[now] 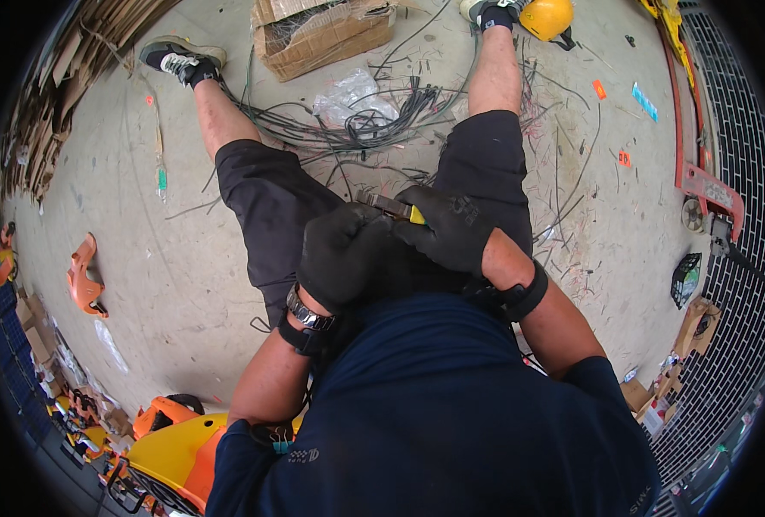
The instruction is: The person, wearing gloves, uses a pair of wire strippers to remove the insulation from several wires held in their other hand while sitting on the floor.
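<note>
Both my hands meet in front of my lap, in black work gloves. My right hand (450, 226) is closed around the yellow handle of pliers (386, 204), whose dark metal jaws point left over my other hand's fingertips. My left hand (340, 255) has its fingers curled together right under the jaws; what it pinches there is too dark to tell. Beyond the hands, between my spread legs, a bundle of black cables (331, 136) lies on the concrete floor, beside a crumpled clear plastic bag (356, 100).
Past the cables stands an open cardboard box (324, 42), with a yellow helmet (546, 18) to its right. Cut wire bits litter the floor. Flattened cardboard (59, 97) is stacked at the left, near an orange plastic part (85, 278). A red pallet jack (709, 187) stands at the right.
</note>
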A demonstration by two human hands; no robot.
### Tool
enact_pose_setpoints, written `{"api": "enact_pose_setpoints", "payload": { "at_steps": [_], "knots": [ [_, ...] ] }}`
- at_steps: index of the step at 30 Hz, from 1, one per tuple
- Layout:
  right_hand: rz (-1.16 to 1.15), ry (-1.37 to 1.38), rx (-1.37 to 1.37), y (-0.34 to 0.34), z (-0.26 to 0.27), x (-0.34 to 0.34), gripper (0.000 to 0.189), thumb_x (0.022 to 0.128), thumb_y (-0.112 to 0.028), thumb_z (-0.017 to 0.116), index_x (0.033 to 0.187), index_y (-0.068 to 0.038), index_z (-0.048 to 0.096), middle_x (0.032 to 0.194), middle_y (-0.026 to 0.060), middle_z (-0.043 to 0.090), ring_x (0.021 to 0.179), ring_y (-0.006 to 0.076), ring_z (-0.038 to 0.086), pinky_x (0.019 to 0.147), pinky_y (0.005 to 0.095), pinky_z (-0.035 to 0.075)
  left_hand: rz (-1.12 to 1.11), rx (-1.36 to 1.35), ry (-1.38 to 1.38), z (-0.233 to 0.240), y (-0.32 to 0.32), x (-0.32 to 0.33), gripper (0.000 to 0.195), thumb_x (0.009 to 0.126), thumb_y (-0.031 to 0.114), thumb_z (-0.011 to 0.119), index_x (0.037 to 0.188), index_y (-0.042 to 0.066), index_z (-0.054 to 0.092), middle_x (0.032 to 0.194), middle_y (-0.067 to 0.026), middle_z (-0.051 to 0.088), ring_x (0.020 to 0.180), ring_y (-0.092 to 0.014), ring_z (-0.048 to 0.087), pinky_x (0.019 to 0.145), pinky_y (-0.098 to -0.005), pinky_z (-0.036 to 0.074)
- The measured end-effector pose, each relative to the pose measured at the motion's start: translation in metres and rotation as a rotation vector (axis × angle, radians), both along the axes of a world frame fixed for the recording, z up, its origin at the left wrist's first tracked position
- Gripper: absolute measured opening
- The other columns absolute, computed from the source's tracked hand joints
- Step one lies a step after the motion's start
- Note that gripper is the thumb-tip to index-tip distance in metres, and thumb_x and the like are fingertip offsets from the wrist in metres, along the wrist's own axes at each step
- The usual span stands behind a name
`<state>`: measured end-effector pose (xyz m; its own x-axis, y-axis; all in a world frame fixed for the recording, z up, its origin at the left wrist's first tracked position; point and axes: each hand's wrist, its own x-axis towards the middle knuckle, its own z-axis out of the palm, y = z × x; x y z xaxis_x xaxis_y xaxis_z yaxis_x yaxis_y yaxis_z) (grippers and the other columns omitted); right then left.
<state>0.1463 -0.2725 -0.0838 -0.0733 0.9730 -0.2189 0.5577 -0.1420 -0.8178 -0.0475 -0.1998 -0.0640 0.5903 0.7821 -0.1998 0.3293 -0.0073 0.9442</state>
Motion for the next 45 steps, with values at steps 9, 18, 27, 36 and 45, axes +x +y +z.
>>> {"api": "enact_pose_setpoints", "payload": {
  "at_steps": [9, 18, 27, 36, 45],
  "knots": [
    [-0.125, -0.117, 0.012, 0.013, 0.0, 0.032, 0.036, 0.09, -0.036, 0.069, 0.107, -0.005, 0.062, 0.089, 0.0209, 0.067, 0.083, 0.0393, 0.065, 0.071, 0.0456, 0.05, -0.096, 0.045, -0.09, 0.015, -0.01, 0.005, 0.011, 0.087, 0.008, 0.067, 0.079, 0.0, 0.068, 0.066, -0.0114, 0.066, 0.058, -0.021, 0.065, 0.055, -0.033, 0.049],
    [-0.164, -0.033, 0.098, 0.016, -0.019, 0.044, 0.042, 0.089, -0.039, 0.07, 0.111, -0.004, 0.062, 0.089, 0.0209, 0.068, 0.082, 0.0389, 0.065, 0.071, 0.0435, 0.049, -0.144, 0.093, -0.108, 0.008, -0.005, 0.001, 0.01, 0.087, 0.009, 0.068, 0.082, 0.0, 0.069, 0.069, -0.0122, 0.067, 0.059, -0.021, 0.065, 0.055, -0.0318, 0.048],
    [-0.151, 0.137, -0.338, 0.016, -0.005, 0.053, 0.04, 0.091, -0.042, 0.068, 0.105, -0.005, 0.066, 0.085, 0.0198, 0.069, 0.08, 0.0385, 0.066, 0.071, 0.0433, 0.05, 0.063, -0.023, 0.001, -0.021, -0.001, -0.013, 0.013, 0.09, 0.012, 0.069, 0.087, 0.0, 0.072, 0.073, -0.006, 0.069, 0.065, -0.01, 0.062, 0.06, -0.028, 0.048],
    [0.125, -0.093, -0.336, 0.003, -0.004, 0.018, 0.053, 0.093, -0.054, 0.059, 0.12, -0.008, 0.06, 0.103, 0.0218, 0.068, 0.095, 0.0404, 0.066, 0.082, 0.0462, 0.051, 0.22, -0.162, -0.001, -0.022, 0.003, -0.003, 0.015, 0.088, 0.013, 0.07, 0.085, -0.002, 0.072, 0.067, -0.0067, 0.065, 0.06, -0.011, 0.056, 0.057, -0.0298, 0.045],
    [0.063, 0.006, -0.267, -0.001, -0.009, 0.009, 0.051, 0.093, -0.049, 0.06, 0.122, -0.007, 0.059, 0.104, 0.0216, 0.069, 0.095, 0.0406, 0.066, 0.081, 0.0454, 0.052, 0.098, -0.106, 0.074, -0.006, 0.002, 0.0, 0.014, 0.088, 0.013, 0.068, 0.09, -0.001, 0.072, 0.072, -0.0104, 0.068, 0.064, -0.014, 0.064, 0.06, -0.0299, 0.049]
  ]
}}
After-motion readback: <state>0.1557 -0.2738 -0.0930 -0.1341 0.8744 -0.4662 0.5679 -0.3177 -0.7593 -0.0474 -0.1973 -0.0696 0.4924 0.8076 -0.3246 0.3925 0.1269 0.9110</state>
